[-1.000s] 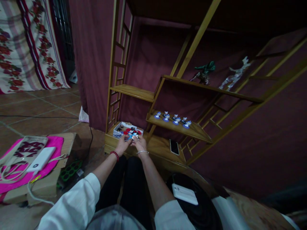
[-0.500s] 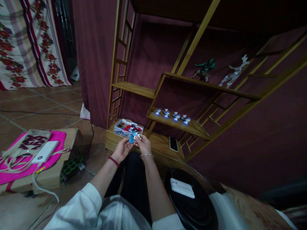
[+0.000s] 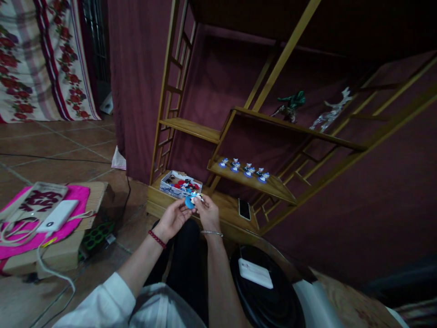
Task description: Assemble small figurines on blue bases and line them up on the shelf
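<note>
My left hand (image 3: 171, 221) pinches the edge of a small round blue base (image 3: 189, 202) between thumb and fingers. My right hand (image 3: 209, 216) is closed on a small white and blue figurine (image 3: 196, 197), which meets the base; whether the two are joined I cannot tell. Just beyond my hands, an open cardboard box (image 3: 170, 189) holds a jumble of red, black and blue small parts. Similar small figurines (image 3: 249, 171) stand in two rows on the middle shelf (image 3: 235, 175), the front ones on blue bases.
A phone (image 3: 244, 209) lies on the low shelf at right. A green statuette (image 3: 292, 104) and a clear one (image 3: 329, 114) stand higher. On a black round stool (image 3: 239, 296) rests a white device (image 3: 256, 272). At left, a cardboard box (image 3: 58, 262) carries pink cloth and a white power bank (image 3: 58, 215).
The blue base has turned so that its round face shows more. Both hands stay together at the figurine. The view has shifted slightly.
</note>
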Demonstrator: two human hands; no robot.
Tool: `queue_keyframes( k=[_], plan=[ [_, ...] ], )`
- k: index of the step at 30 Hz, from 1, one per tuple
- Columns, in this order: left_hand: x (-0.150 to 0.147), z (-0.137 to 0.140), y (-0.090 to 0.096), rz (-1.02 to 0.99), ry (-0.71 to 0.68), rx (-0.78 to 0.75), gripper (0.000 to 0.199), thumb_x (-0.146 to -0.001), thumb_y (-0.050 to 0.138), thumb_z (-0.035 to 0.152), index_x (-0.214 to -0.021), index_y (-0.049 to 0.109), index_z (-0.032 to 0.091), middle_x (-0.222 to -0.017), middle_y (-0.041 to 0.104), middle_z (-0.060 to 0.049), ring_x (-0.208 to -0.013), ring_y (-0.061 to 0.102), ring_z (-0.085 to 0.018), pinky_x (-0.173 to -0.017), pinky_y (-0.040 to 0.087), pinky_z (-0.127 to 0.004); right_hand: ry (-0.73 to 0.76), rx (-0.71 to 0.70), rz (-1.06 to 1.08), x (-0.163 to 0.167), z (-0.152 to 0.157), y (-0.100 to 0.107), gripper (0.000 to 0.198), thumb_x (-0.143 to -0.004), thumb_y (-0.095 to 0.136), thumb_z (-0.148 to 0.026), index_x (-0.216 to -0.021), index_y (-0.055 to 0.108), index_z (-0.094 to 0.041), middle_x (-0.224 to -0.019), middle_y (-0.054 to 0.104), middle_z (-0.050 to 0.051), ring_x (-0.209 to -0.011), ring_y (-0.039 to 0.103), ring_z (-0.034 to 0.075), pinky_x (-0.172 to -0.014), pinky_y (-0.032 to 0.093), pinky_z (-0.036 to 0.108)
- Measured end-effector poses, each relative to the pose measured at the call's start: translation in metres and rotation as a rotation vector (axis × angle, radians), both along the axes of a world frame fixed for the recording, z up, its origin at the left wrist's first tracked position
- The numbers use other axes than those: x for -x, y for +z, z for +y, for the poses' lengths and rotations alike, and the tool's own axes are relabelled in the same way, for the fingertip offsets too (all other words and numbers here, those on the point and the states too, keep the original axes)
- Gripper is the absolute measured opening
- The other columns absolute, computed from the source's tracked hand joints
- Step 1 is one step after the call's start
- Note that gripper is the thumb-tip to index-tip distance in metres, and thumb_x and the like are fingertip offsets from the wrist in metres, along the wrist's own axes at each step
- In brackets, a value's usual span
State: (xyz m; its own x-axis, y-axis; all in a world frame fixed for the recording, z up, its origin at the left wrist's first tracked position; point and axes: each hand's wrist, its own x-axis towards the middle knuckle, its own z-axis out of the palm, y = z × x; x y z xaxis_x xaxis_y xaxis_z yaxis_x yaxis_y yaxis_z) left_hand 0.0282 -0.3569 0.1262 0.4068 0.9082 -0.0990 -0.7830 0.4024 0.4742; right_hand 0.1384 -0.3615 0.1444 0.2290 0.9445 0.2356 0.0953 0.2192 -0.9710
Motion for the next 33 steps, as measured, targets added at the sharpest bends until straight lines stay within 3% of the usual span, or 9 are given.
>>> queue_keyframes(
  k=[5, 11, 33],
  plan=[
    [-0.001, -0.003, 0.009, -0.013, 0.006, 0.0, 0.014, -0.083, 0.047, 0.019, -0.081, 0.058, 0.01, -0.072, 0.062, -0.007, -0.063, 0.059, -0.012, -0.061, 0.049, -0.021, -0.002, -0.005, 0.031, -0.002, -0.005, 0.008, 0.043, -0.066, 0.063, -0.036, -0.103, 0.059, -0.016, -0.09, 0.067, 0.006, -0.072, 0.062, 0.016, -0.058, 0.05, 0.023],
    [-0.003, -0.007, 0.013, 0.02, 0.006, 0.036, 0.017, -0.084, 0.048, 0.022, -0.082, 0.059, 0.009, -0.072, 0.061, -0.005, -0.06, 0.058, -0.01, -0.058, 0.048, -0.019, 0.008, 0.046, 0.027, -0.006, -0.008, 0.011, 0.04, -0.067, 0.061, -0.035, -0.103, 0.059, -0.017, -0.087, 0.068, 0.005, -0.073, 0.063, 0.016, -0.054, 0.049, 0.021],
    [-0.005, -0.005, 0.016, 0.03, -0.028, 0.15, 0.018, -0.082, 0.053, 0.027, -0.085, 0.06, 0.012, -0.072, 0.063, -0.005, -0.058, 0.057, -0.008, -0.055, 0.048, -0.017, 0.079, 0.043, -0.019, -0.014, -0.002, 0.018, 0.036, -0.068, 0.062, -0.034, -0.1, 0.061, -0.018, -0.089, 0.068, 0.003, -0.08, 0.063, 0.017, -0.067, 0.051, 0.025]
  ],
)
